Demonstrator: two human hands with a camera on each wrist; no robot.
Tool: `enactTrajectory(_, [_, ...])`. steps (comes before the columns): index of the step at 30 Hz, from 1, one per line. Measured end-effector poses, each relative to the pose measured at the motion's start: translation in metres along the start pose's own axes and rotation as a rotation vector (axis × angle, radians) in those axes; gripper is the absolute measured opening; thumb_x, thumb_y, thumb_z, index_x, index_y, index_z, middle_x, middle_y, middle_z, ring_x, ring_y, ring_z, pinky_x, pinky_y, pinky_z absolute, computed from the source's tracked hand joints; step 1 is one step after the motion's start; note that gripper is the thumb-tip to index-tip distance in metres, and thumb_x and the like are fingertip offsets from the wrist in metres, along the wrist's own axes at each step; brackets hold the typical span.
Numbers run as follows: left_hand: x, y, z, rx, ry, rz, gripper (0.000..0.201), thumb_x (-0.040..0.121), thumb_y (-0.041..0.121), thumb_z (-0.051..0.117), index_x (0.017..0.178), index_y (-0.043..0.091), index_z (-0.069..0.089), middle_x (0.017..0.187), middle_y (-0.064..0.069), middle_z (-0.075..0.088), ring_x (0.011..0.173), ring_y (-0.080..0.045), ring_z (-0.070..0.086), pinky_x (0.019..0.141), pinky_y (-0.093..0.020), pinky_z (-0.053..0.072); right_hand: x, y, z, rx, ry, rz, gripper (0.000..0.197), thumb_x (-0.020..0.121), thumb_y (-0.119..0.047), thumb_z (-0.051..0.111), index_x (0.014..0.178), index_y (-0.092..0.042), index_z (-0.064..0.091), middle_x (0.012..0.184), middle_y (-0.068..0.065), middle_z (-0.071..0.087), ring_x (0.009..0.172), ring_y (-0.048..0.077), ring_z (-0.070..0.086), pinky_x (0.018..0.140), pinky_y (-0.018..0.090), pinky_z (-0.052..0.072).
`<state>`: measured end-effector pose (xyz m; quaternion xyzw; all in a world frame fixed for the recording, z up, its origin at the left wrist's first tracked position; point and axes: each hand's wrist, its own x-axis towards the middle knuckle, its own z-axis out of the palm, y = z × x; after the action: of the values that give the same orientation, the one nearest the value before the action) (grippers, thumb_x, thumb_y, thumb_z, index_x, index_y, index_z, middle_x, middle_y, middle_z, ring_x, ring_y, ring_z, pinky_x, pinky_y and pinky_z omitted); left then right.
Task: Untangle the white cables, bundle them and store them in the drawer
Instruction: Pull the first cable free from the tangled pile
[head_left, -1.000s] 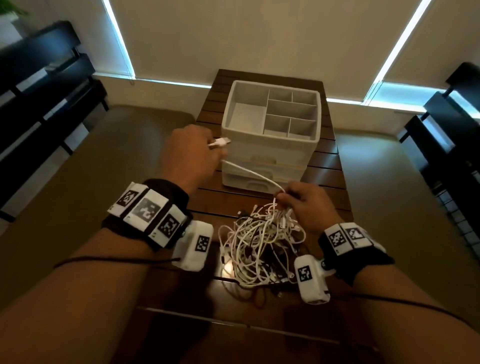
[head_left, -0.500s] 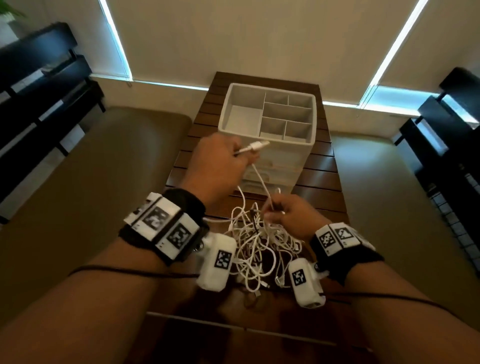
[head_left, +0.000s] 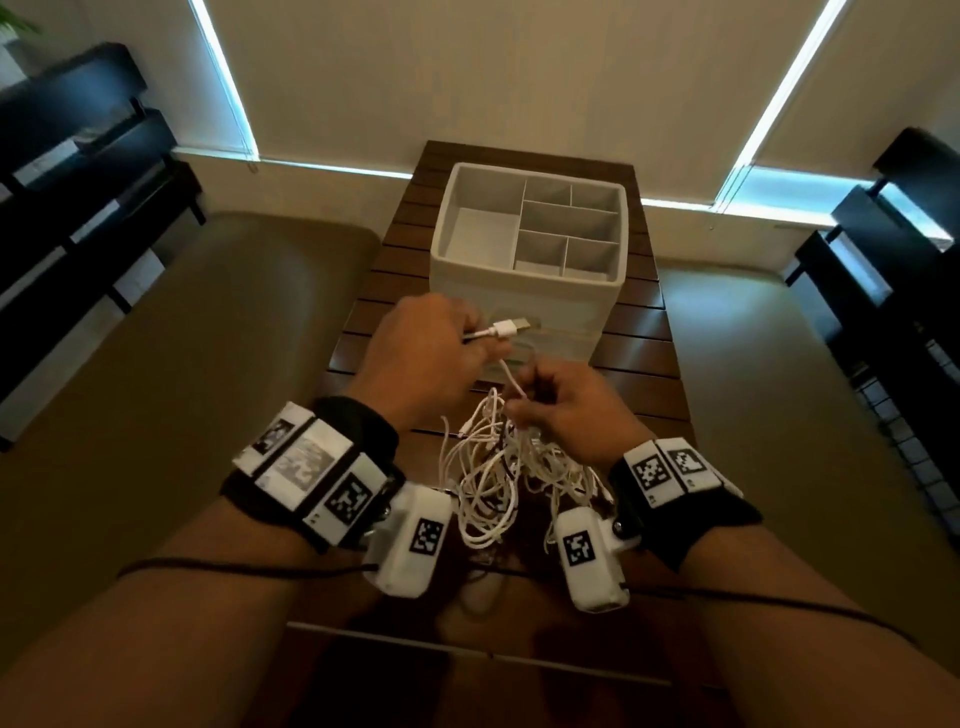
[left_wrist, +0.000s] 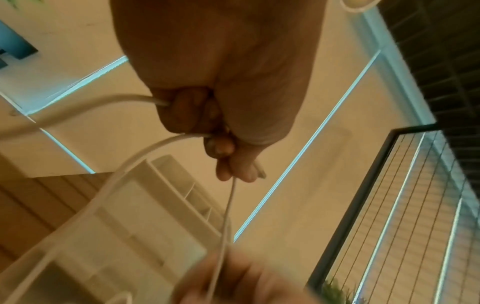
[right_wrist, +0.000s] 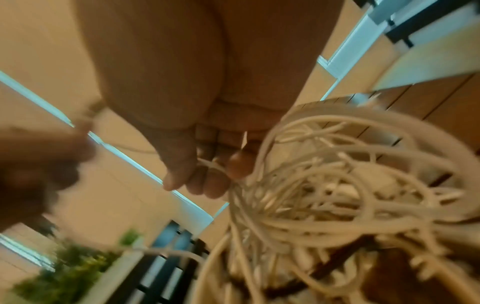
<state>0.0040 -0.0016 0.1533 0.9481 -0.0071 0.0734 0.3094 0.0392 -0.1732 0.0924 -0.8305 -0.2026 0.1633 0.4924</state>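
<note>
Both wrist views are blurred; in the right wrist view the tangle smears across the lower right. The wrist cameras hide the tangle's near edge in the head view. A dark slatted bench runs up the frame centre, tan floor either side, dark shelving at both edges. A white organiser sits at upper centre, its top compartments bare, drawers shut. The left hand has fingers curled round a cable, its plug pointing right. The right hand pinches the same cable above the tangle
</note>
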Motion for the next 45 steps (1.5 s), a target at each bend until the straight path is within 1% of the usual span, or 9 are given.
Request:
enactTrajectory(4, [0.007,0.005,-0.043,0.062,0.15,0.01,0.026,0.09,0.036,0.065,0.068,0.025,0.057,0.057,0.008,0.047,0.05,-0.004,0.042,0.047,-0.019,0.026,-0.004,0.036,0.0,-0.276,-0.144,0.166,0.015,0.087,-0.02,0.066,0.073,-0.026,0.066,0.077,-0.006,0.069,0.082,0.018,0.065,0.084,0.045,0.053])
enactTrajectory(7, [0.014,-0.007,-0.058,0.253,0.049,-0.029,0.03,0.087,0.035,0.068,0.062,0.025,0.054,0.058,0.008,0.047,0.053,-0.005,0.042,0.047,-0.022,0.024,-0.004,0.036,-0.004,-0.172,-0.038,0.191,0.016,0.092,-0.023,0.059,0.079,-0.019,0.068,0.074,-0.001,0.072,0.076,0.027,0.066,0.077,0.046,0.053])
enactTrajectory(13, [0.007,-0.03,-0.052,0.193,-0.046,-0.156,0.03,0.086,0.038,0.069,0.064,0.019,0.063,0.057,0.002,0.054,0.055,-0.009,0.048,0.049,-0.025,0.029,-0.018,0.011,-0.024,-0.163,-0.03,0.136,0.017,0.096,-0.024,0.052,0.092,-0.02,0.068,0.079,-0.003,0.073,0.08,0.013,0.068,0.082,0.037,0.052])
enactTrajectory(19, [0.002,-0.052,-0.046,-0.186,0.043,-0.242,0.038,0.096,0.038,0.054,0.07,0.016,0.07,0.07,-0.001,0.068,0.066,-0.01,0.057,0.06,-0.022,0.04,-0.076,0.012,-0.02,-0.432,-0.489,0.196,0.022,0.089,-0.021,0.064,0.083,-0.04,0.071,0.087,-0.016,0.069,0.081,-0.006,0.06,0.069,0.013,0.044])
enactTrajectory(23, [0.0,-0.058,-0.027,-0.153,-0.085,-0.336,0.049,0.099,0.044,0.045,0.067,0.011,0.063,0.064,-0.006,0.056,0.059,-0.019,0.048,0.056,-0.029,0.035,-0.099,0.049,-0.006,-0.693,-0.852,0.199,0.039,0.084,-0.008,0.059,0.116,-0.031,0.067,0.115,-0.01,0.066,0.103,0.006,0.06,0.083,0.017,0.046])
enactTrajectory(31, [-0.012,-0.043,0.038,-0.219,-0.391,-0.242,0.041,0.1,0.04,0.045,0.069,0.018,0.062,0.064,-0.001,0.055,0.059,-0.015,0.048,0.063,-0.03,0.038,-0.069,0.116,-0.028,-0.636,0.031,0.664,0.016,0.087,-0.021,0.059,0.08,-0.009,0.068,0.094,0.008,0.069,0.088,0.026,0.065,0.074,0.031,0.052])
enactTrajectory(39, [-0.008,-0.037,0.074,-0.413,-0.416,-0.264,0.036,0.102,0.037,0.041,0.084,0.021,0.068,0.053,0.008,0.048,0.044,-0.005,0.038,0.052,-0.026,0.033,-0.054,0.136,-0.001,0.009,0.089,0.948,0.017,0.083,-0.01,0.069,0.073,-0.014,0.056,0.087,0.009,0.064,0.072,0.02,0.061,0.073,0.034,0.057])
enactTrajectory(42, [-0.008,-0.042,0.076,-0.517,-0.436,-0.272,0.035,0.101,0.034,0.045,0.086,0.017,0.071,0.053,0.006,0.055,0.049,-0.01,0.042,0.052,-0.026,0.036,-0.056,0.101,-0.012,0.003,0.001,0.839,0.014,0.085,-0.015,0.07,0.077,-0.006,0.064,0.069,0.005,0.068,0.053,0.013,0.057,0.049,0.021,0.046])
enactTrajectory(45, [-0.008,-0.036,0.076,-0.694,-0.442,-0.262,0.03,0.099,0.024,0.052,0.089,0.006,0.073,0.071,-0.003,0.067,0.053,-0.009,0.046,0.052,-0.022,0.039,-0.058,0.056,-0.027,0.152,-0.06,0.54,0.01,0.084,-0.011,0.07,0.088,-0.004,0.066,0.068,0.008,0.068,0.059,0.017,0.061,0.055,0.026,0.05])
